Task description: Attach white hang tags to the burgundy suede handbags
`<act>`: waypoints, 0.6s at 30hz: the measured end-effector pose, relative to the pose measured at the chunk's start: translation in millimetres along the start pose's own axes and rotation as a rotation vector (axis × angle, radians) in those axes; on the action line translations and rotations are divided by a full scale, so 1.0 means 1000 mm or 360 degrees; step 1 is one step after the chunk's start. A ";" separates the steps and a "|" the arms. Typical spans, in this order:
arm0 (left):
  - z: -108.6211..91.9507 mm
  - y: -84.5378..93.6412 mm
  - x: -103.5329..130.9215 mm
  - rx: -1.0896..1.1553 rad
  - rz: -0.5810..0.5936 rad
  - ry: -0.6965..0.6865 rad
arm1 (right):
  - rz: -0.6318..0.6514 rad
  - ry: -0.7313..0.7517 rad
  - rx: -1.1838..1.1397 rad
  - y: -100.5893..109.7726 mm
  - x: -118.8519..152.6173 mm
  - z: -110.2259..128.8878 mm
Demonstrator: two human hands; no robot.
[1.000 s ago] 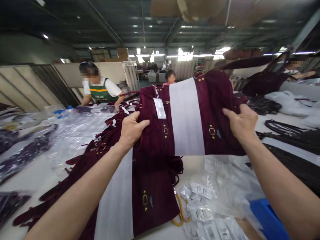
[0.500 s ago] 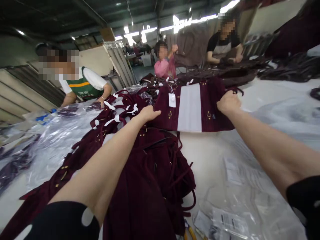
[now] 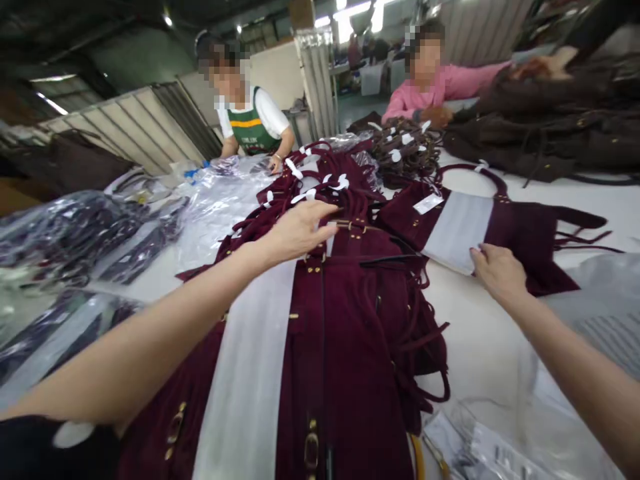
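Note:
A burgundy handbag (image 3: 523,230) with a broad white wrap around its middle and a white tag lies on the table, its handle toward the back. My right hand (image 3: 500,273) is closed on its near edge, where the white wrap ends. My left hand (image 3: 303,230) is over a pile of burgundy bags, fingers stretched out and thumb apart, holding nothing. Below it lies another burgundy bag (image 3: 350,360) with gold buckles and a white wrap (image 3: 250,360). White-wrapped handles (image 3: 325,190) bunch together just beyond my left hand.
Clear plastic bags (image 3: 215,207) cover the table's left side. A person in a green apron (image 3: 257,127) and one in pink (image 3: 417,93) work across the table. Dark brown bags (image 3: 540,140) are heaped at back right. Yellow-handled scissors (image 3: 417,457) lie near the front.
The handbag, earlier held up by both hands at its sides, now lies farther right on the table. My left hand has let go and is over the pile. The view has turned left.

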State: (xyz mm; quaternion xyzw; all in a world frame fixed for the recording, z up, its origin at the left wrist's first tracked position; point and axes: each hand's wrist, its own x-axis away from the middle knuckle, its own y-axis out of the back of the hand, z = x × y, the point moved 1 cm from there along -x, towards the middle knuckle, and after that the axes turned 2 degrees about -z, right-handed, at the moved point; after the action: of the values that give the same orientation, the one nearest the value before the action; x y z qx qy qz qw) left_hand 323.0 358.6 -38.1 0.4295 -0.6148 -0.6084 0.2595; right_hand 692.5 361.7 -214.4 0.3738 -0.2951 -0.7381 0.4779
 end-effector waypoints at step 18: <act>0.062 0.000 0.373 0.1969 -0.0162 0.2119 | 0.0408 -0.0187 0.0290 0.034 0.247 0.179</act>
State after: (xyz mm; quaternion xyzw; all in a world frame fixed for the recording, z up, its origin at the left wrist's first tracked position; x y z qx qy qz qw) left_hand 85.6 76.9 -121.4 0.7813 -0.5350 0.1932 0.2570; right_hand 494.1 134.9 -156.2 0.3310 -0.4335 -0.6619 0.5142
